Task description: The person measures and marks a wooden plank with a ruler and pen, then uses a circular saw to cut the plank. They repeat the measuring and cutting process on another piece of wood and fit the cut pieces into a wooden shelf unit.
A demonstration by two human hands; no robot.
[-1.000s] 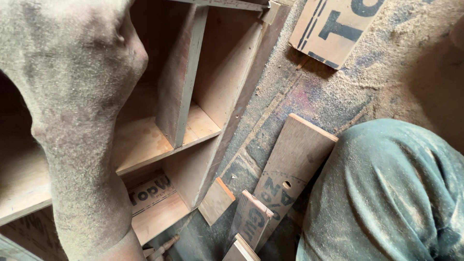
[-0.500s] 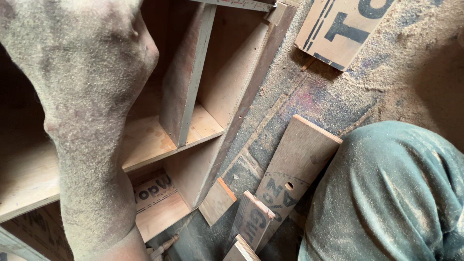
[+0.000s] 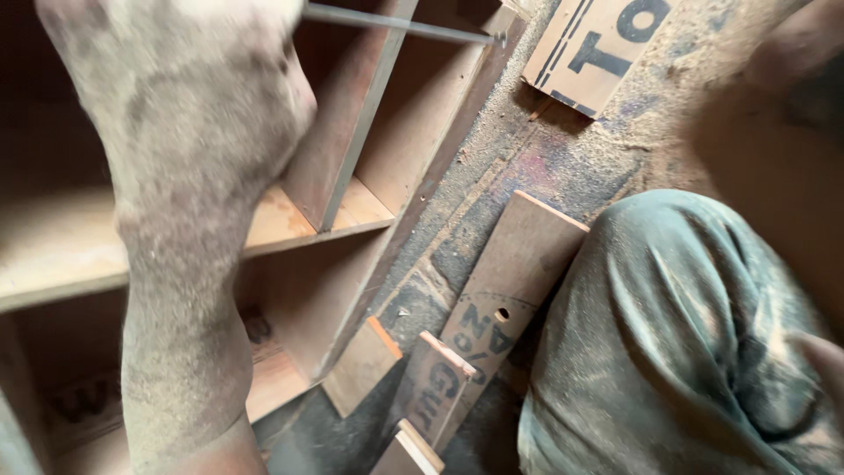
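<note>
Covering the floor [image 3: 563,167], sawdust surrounds wooden offcuts [image 3: 514,273] beside a shelf unit [image 3: 352,211]

A dust-coated left hand [image 3: 189,97], seen from the back, is raised in front of a wooden shelf unit [image 3: 343,202] and closed on a long nail [image 3: 404,25] lying crosswise near the unit's top edge. Board offcuts [image 3: 501,281] lie on the sawdusty floor [image 3: 527,158] beside a knee in grey trousers [image 3: 677,343].
</note>
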